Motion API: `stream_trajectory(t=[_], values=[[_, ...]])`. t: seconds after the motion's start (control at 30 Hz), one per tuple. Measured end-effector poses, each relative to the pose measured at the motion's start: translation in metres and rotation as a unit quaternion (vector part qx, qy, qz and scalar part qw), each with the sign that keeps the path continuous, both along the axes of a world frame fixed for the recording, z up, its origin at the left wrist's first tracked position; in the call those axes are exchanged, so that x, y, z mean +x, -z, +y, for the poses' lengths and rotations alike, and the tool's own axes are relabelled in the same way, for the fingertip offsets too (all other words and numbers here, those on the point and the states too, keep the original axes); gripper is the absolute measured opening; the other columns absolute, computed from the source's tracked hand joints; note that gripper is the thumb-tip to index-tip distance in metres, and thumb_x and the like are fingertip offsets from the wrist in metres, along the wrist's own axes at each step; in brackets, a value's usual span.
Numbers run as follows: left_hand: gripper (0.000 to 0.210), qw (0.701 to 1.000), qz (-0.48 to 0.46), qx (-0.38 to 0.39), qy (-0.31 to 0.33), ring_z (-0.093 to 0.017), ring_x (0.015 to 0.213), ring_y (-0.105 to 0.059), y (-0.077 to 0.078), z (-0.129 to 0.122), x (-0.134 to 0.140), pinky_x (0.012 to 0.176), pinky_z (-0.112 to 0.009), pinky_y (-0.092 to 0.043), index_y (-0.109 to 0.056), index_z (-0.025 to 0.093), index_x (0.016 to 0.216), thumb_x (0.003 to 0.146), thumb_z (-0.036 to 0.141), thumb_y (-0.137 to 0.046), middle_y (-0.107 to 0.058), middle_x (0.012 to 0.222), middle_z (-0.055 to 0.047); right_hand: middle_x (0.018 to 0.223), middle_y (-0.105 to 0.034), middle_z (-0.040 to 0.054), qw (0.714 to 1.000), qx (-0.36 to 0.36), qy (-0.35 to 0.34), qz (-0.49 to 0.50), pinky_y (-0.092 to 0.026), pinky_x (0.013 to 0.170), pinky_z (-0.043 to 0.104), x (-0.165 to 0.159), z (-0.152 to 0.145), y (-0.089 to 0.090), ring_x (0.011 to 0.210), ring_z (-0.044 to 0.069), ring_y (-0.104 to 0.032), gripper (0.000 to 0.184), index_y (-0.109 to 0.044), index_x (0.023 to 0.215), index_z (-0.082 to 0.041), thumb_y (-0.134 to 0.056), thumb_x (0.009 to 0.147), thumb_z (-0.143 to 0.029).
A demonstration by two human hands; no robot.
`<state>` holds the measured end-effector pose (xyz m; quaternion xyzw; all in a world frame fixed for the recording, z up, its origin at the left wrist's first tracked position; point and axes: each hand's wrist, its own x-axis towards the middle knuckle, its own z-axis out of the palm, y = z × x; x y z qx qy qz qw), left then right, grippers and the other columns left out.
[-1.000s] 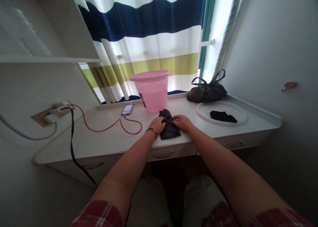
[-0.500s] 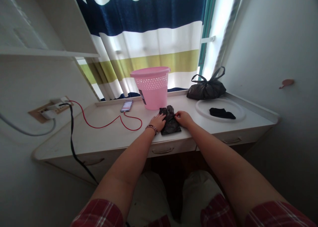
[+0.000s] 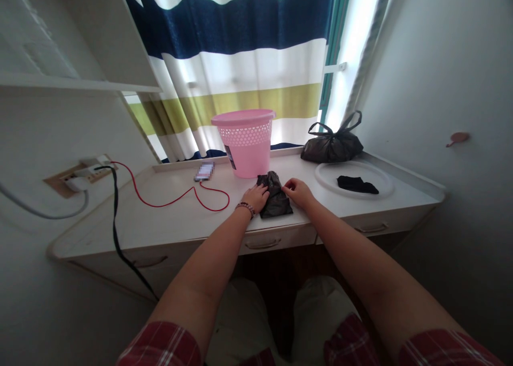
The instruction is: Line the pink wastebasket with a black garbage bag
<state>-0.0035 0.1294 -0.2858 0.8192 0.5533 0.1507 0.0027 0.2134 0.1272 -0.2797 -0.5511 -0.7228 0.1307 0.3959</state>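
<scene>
A crumpled black plastic bag [image 3: 276, 200] lies on the desk near its front edge, between my two hands. My left hand [image 3: 256, 197], with a beaded bracelet at the wrist, rests on the bag's left side with its fingers laid flat over the plastic. At the bag's right edge, my right hand [image 3: 298, 191] has thumb and fingers pinched together at the plastic. The exact grip is small and partly hidden. Just behind the bag stands a pink wastebasket [image 3: 250, 149], upright, with a perforated band below its rim.
A tied, full black bag [image 3: 332, 146] sits at the back right. In front of it, a white ring [image 3: 320, 181] surrounds a folded black item [image 3: 356, 184]. To the left, a phone [image 3: 204, 171] connects by a red cable [image 3: 168, 204] to the wall socket [image 3: 74, 179].
My right fingers have shifted slightly at the bag's right edge. The bag looks a little flatter, while my left hand stays nearly in place. The view has moved slightly.
</scene>
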Motion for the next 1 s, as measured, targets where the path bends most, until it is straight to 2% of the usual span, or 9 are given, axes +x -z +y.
stream_trajectory(t=[0.07, 0.13, 0.27, 0.33, 0.47, 0.57, 0.7, 0.83, 1.0], values=[[0.053, 1.0, -0.01, 0.004, 0.006, -0.023, 0.137, -0.037, -0.002, -0.002, 0.0, 0.113, -0.04, -0.027, -0.05, 0.025, 0.138, 0.1, 0.051, -0.024, -0.044, 0.148, -0.005, 0.077, -0.068, 0.0027, 0.998, -0.024, -0.05, -0.007, -0.042, 0.065, 0.026, 0.002, -0.009, -0.003, 0.067, 0.014, -0.056, 0.031, -0.069, 0.087, -0.017, -0.061, 0.08, -0.047], [0.057, 1.0, -0.02, 0.015, 0.013, -0.025, 0.136, -0.039, -0.004, -0.004, 0.0, 0.112, -0.039, -0.029, -0.046, 0.026, 0.141, 0.096, 0.058, -0.033, -0.045, 0.147, -0.006, 0.079, -0.067, 0.0032, 0.994, -0.037, -0.093, -0.035, -0.043, 0.067, 0.027, 0.003, -0.022, -0.005, 0.069, 0.016, -0.057, 0.037, -0.071, 0.088, -0.018, -0.063, 0.078, -0.053], [0.076, 0.999, -0.036, 0.025, 0.013, -0.027, 0.131, -0.044, -0.006, -0.008, -0.002, 0.108, -0.039, -0.034, -0.031, 0.027, 0.15, 0.086, 0.061, -0.053, -0.047, 0.145, -0.008, 0.102, -0.066, 0.0083, 0.986, 0.01, -0.121, -0.117, -0.045, 0.087, 0.035, 0.004, -0.056, -0.009, 0.096, 0.023, -0.058, 0.048, -0.071, 0.104, -0.021, -0.07, 0.071, -0.056], [0.07, 0.999, -0.032, 0.02, 0.016, -0.027, 0.132, -0.043, -0.007, -0.009, -0.003, 0.109, -0.039, -0.033, -0.037, 0.029, 0.147, 0.087, 0.061, -0.051, -0.046, 0.145, -0.008, 0.116, -0.062, 0.0107, 0.981, 0.028, -0.117, -0.154, -0.041, 0.097, 0.038, 0.002, -0.073, -0.008, 0.109, 0.026, -0.054, 0.054, -0.066, 0.117, -0.021, -0.069, 0.074, -0.053], [0.056, 1.0, -0.012, 0.007, 0.013, -0.027, 0.135, -0.039, -0.007, -0.01, -0.004, 0.112, -0.041, -0.029, -0.054, 0.034, 0.135, 0.089, 0.064, -0.045, -0.042, 0.149, -0.004, 0.133, -0.054, 0.0137, 0.975, 0.025, -0.093, -0.201, -0.034, 0.107, 0.043, -0.006, -0.092, -0.005, 0.122, 0.029, -0.048, 0.06, -0.055, 0.132, -0.018, -0.06, 0.082, -0.05], [0.058, 1.0, 0.0, 0.009, 0.016, -0.028, 0.136, -0.037, -0.008, -0.011, -0.004, 0.112, -0.041, -0.029, -0.052, 0.036, 0.137, 0.088, 0.067, -0.043, -0.041, 0.15, -0.003, 0.144, -0.045, 0.014, 0.979, -0.002, -0.072, -0.191, -0.03, 0.11, 0.047, -0.015, -0.085, -0.005, 0.131, 0.03, -0.042, 0.062, -0.049, 0.139, -0.018, -0.05, 0.087, -0.053], [0.061, 1.0, 0.012, 0.016, 0.01, -0.029, 0.136, -0.037, -0.008, -0.013, -0.004, 0.111, -0.044, -0.03, -0.049, 0.035, 0.14, 0.088, 0.068, -0.04, -0.04, 0.15, -0.004, 0.151, -0.039, 0.0064, 0.985, -0.028, -0.089, -0.143, -0.03, 0.112, 0.043, -0.028, -0.062, -0.009, 0.138, 0.023, -0.037, 0.053, -0.043, 0.144, -0.022, -0.03, 0.097, -0.043], [0.062, 1.0, 0.017, 0.01, 0.004, -0.029, 0.138, -0.034, -0.007, -0.014, -0.004, 0.113, -0.045, -0.029, -0.045, 0.031, 0.143, 0.09, 0.064, -0.04, -0.039, 0.151, -0.005, 0.149, -0.042, 0.0062, 0.97, -0.046, -0.089, -0.219, -0.024, 0.115, 0.045, -0.039, -0.045, -0.008, 0.14, 0.025, -0.033, 0.051, -0.049, 0.14, -0.02, -0.034, 0.097, -0.042], [0.064, 1.0, 0.021, 0.011, 0.004, -0.029, 0.139, -0.033, -0.005, -0.013, -0.004, 0.113, -0.045, -0.028, -0.043, 0.029, 0.144, 0.09, 0.063, -0.039, -0.037, 0.152, -0.005, 0.154, -0.033, 0.01, 0.958, -0.046, -0.077, -0.273, -0.022, 0.115, 0.046, -0.041, -0.047, -0.003, 0.143, 0.026, -0.026, 0.058, -0.038, 0.147, -0.016, -0.033, 0.096, -0.044]])
